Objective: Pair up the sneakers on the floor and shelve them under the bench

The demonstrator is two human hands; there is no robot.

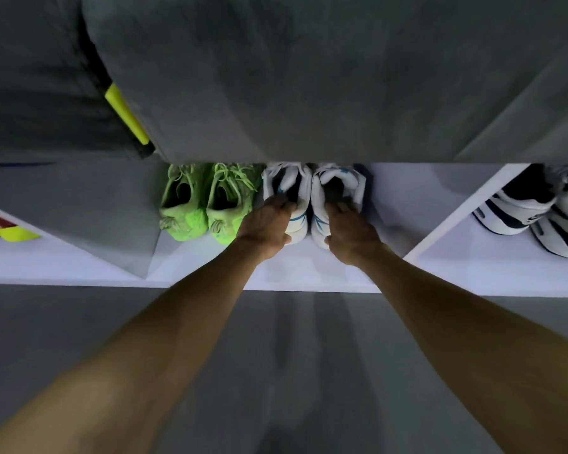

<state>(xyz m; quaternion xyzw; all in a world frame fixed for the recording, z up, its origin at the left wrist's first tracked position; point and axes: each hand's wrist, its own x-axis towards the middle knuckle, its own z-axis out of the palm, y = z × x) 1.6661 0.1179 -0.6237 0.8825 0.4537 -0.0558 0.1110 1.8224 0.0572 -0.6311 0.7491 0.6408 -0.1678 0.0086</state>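
Two white sneakers with blue trim stand side by side, heels toward me, on the white shelf [309, 273] under the bench. My left hand [266, 224] grips the heel of the left white sneaker [297, 198], fingers hooked into its opening. My right hand [351, 235] holds the heel of the right white sneaker [341, 185] the same way. To their left stands a neon green pair [207, 204], also heels out, in the same compartment.
A grey cushioned bench top [309, 77] overhangs the shelf. A white divider [466, 211] separates a right compartment with a black-and-white pair [538, 214]. Yellow and red shoes [4, 229] show at far left. Grey floor [276, 371] lies below.
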